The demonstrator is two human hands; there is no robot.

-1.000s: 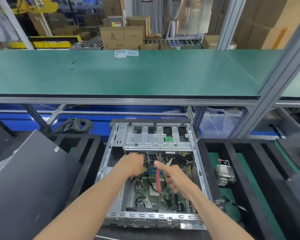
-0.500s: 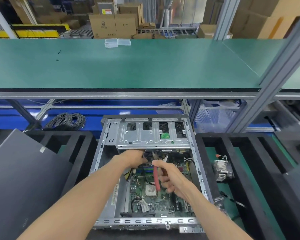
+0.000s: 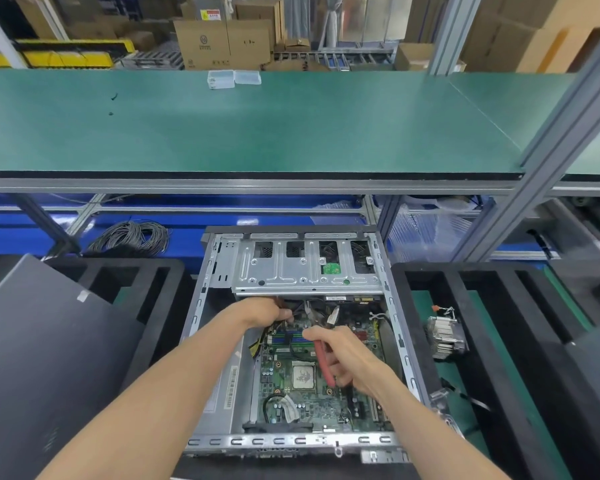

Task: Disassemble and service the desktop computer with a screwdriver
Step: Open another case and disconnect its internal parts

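With one open desktop computer case (image 3: 291, 341) lying between two black foam trays, the left hand (image 3: 264, 311) grips a cable bundle under the drive cage while the right hand (image 3: 347, 355) holds one red-handled cutter (image 3: 323, 355), apparently to snip a tie, which calls for careful aim clear of wires.

The computer case (image 3: 293, 441) in front of me is bare stamped sheet metal, dull silver. My right hand (image 3: 349, 355) holds pliers (image 3: 323, 358) with smooth red plastic grips. The table (image 3: 257, 133) wears a matt green mat; the trays (image 3: 430, 282) beside me look like matt black foam, and cardboard boxes (image 3: 222, 43) stand behind.
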